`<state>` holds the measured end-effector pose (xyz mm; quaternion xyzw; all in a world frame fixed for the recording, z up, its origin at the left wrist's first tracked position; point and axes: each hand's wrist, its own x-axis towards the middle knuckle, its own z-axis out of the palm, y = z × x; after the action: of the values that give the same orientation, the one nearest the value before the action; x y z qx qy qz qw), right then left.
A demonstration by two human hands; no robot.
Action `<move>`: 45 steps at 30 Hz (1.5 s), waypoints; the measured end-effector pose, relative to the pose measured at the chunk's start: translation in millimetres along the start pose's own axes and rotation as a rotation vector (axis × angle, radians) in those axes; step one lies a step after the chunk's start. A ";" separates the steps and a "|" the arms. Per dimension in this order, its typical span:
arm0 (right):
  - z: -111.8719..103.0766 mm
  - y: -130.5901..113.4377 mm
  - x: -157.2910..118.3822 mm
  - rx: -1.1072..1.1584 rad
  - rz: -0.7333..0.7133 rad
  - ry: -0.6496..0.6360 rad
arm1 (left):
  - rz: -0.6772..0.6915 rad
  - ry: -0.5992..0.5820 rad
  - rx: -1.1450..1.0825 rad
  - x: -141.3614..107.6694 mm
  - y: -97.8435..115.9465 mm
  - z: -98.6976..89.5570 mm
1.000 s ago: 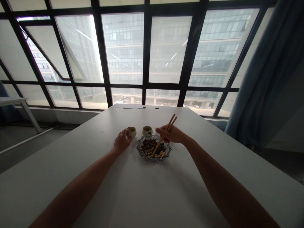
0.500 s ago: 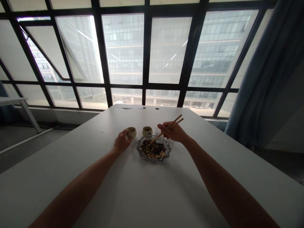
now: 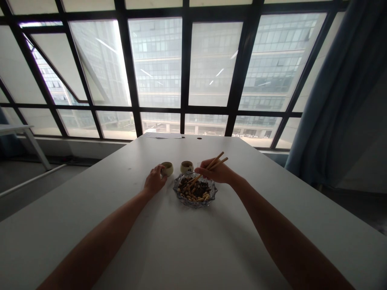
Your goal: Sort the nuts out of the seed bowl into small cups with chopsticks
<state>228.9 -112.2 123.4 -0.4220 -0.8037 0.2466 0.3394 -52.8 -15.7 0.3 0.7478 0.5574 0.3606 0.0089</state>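
My right hand [image 3: 218, 170] grips a pair of wooden chopsticks [image 3: 214, 162], their tips down among the food in a scalloped clear glass bowl [image 3: 195, 204]. Inside the bowl lie peanuts [image 3: 201, 198] toward the near side and dark brown bits [image 3: 202, 187] behind them; I cannot make out the dark bits' kind. My left hand [image 3: 155, 179] has its fingers around the left side of a small pale-green cup [image 3: 167, 168], which stands on the table. A second such cup [image 3: 186, 166], with a dark mark on its side, stands just behind the bowl.
A clear container [image 3: 199, 164] is partly hidden behind my right hand. The long white table [image 3: 187, 249] runs toward the windows, with paper [image 3: 163, 135] at its far end. A blue curtain [image 3: 320, 112] hangs at right; another white table [image 3: 15, 128] stands at left.
My right hand has shifted slightly left and down. The chopsticks' upper ends are lower and further apart, and their tips sit in the dark bits. My left hand stays at the cup.
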 end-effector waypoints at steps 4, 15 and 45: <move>5.1 7.5 2.3 0.027 0.034 -0.002 | 0.000 -0.004 -0.005 -0.2 0.8 -1.1; -4.0 21.8 4.5 0.142 0.065 0.113 | -0.003 -0.005 -0.002 -0.3 -0.3 -0.1; -9.7 46.0 18.3 0.711 0.214 0.589 | -0.005 -0.012 0.032 0.0 -2.0 1.7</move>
<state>252.2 -71.7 104.5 -0.4120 -0.4908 0.4100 0.6490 -53.5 -14.3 -1.8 0.7484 0.5652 0.3471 0.0010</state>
